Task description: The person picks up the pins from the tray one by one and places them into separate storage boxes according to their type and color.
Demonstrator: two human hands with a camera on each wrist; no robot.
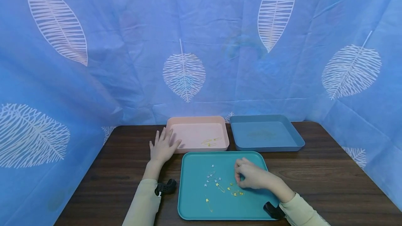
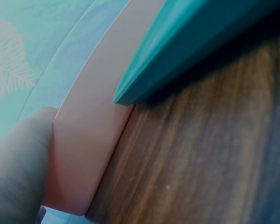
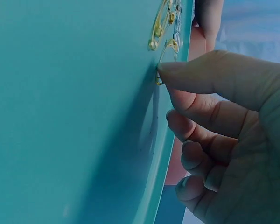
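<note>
My right hand (image 1: 251,176) is low over the teal tray (image 1: 194,215), thumb and index finger pinching a yellow safety pin (image 3: 171,44). In the right wrist view the pin's coiled end sticks out under the thumb tip, and the other fingers are curled. Several more yellow safety pins (image 1: 220,187) lie on the teal tray, with silver safety pins (image 1: 211,180) grouped left of the hand. My left hand (image 1: 161,148) rests at the left edge of the pink tray (image 1: 195,127), fingers spread. Its thumb (image 2: 23,149) is against that tray's rim in the left wrist view.
Several yellow pins (image 1: 208,143) lie in the pink tray's front right part. A blue tray (image 1: 263,123) stands to its right. All three trays are on a dark wooden table (image 1: 326,177), with a blue leaf-patterned cloth (image 1: 220,79) hanging behind.
</note>
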